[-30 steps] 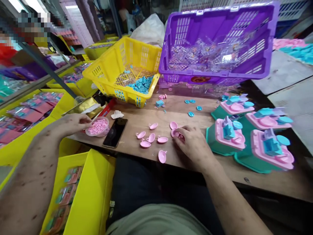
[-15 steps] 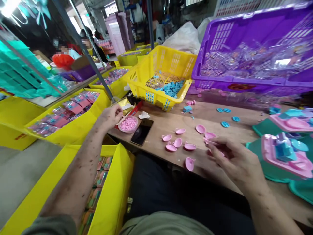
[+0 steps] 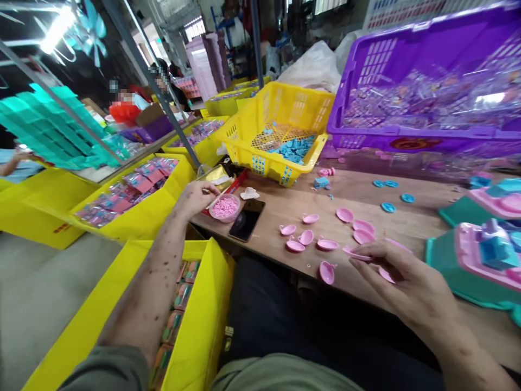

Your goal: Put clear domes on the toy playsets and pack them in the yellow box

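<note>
My right hand (image 3: 401, 279) is closed, pinching a small pink oval toy dish (image 3: 357, 254) between thumb and fingers just above the wooden table. Another pink piece (image 3: 386, 274) shows beneath that hand. Several similar pink dishes with small handles (image 3: 327, 245) lie scattered to its left. Over by a round bowl (image 3: 226, 216) of tiny pink pieces (image 3: 225, 206), my left hand (image 3: 198, 196) is at the rim with its fingers bent together. A thin pale stick (image 3: 218, 196) passes close to those fingertips. What the left fingers hold, if anything, is hidden.
A phone (image 3: 247, 220) lies beside the bowl. Behind stand a yellow basket (image 3: 280, 171) with blue pieces and a purple crate (image 3: 366, 136) of bagged parts. Blue discs (image 3: 388, 207) and green-and-pink toy sets (image 3: 456, 260) are at right. A yellow box (image 3: 207, 320) sits below my left arm.
The view has swung left, so everything sits farther right in the picture. My left hand stays by the bowl. My right hand still pinches the dish, now held flatter and nearer the table.
</note>
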Available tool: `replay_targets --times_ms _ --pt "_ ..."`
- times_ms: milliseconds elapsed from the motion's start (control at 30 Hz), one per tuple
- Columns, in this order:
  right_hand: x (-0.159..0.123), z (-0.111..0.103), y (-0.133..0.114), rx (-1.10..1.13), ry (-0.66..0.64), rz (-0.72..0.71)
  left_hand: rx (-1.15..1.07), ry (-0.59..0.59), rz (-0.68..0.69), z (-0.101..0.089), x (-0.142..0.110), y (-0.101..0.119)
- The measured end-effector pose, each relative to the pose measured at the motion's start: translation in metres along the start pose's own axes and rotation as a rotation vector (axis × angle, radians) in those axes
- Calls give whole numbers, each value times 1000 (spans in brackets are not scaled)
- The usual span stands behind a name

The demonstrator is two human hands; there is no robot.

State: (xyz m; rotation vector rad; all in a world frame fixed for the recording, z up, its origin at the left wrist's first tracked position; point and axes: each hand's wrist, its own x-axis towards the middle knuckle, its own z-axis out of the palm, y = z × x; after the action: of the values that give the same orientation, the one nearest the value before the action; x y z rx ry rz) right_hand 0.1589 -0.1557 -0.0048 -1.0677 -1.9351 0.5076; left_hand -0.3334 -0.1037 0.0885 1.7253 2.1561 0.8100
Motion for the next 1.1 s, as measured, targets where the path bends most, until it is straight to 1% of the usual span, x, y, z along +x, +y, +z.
replay_targets --times_ms 100,333,400,433,500,567,633,700,767,800,867,967,1100 --pt "-3 -1 1 12 -6 5 -14 -7 -22 1 0 -3" --pt "-5 -6 -3 40 -9 16 -85 -49 -4 0 1 1" --pt "-6 -5 -4 57 1 23 -125 -29 -12 -1 -1 9" --pt "-6 -5 -6 70 5 19 -172 -16 -7 -1 -5 16" --pt "-5 -5 -16 128 9 -28 -327 -14 24 5 -18 39" --pt "-3 -5 -30 213 10 -121 -539 -88 56 18 -42 72" --pt "0 -7 -47 278 9 -226 -748 -247 63 34 -71 110" --pt "2 -11 -63 302 -12 -308 -908 -428 74 49 -101 145" --pt "2 -17 -74 308 -43 -355 -1002 -572 82 63 -124 170" --pt "2 -21 -77 309 -57 -364 -1032 -622 79 68 -132 179" --pt "0 -27 -82 322 -74 -367 -1079 -681 65 75 -142 187" --pt "-3 -32 -82 361 -84 -378 -1106 -731 51 80 -144 189" --pt "-5 -31 -79 385 -70 -388 -1068 -782 70 82 -143 189"
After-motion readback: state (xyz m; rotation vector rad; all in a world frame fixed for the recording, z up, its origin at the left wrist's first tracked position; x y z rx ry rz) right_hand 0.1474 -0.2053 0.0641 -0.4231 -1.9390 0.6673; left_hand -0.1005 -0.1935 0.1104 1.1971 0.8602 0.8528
